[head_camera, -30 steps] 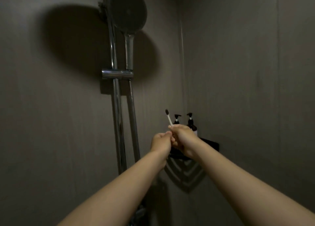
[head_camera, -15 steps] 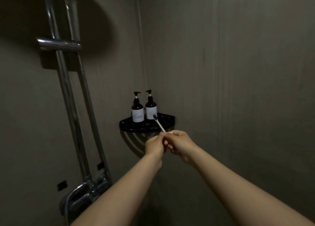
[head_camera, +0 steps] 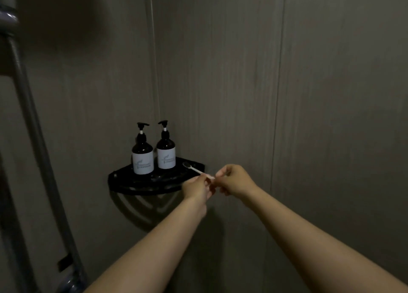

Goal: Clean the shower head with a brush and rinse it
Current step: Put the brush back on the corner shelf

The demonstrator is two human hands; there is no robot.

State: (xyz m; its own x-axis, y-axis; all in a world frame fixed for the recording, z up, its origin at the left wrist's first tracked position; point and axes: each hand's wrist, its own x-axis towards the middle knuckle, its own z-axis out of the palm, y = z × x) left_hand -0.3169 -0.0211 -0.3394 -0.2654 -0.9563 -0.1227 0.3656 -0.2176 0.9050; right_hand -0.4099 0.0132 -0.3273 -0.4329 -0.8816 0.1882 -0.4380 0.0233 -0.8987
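Observation:
A small white-handled brush with a dark head lies nearly level, its head over the right part of the black corner shelf. My left hand and my right hand meet at the handle's near end, and both pinch it. The shower head is out of view; only its shadow falls on the wall at the upper left. The metal shower rail and hose run down the left edge.
Two dark pump bottles with white labels stand side by side on the corner shelf. The grey walls meet in a corner behind them. Tap fittings show at the bottom left.
The view has swung right and down, so the shower head has left the frame. Both hands have carried the brush from upright near the rail down to the shelf, tilting it nearly level.

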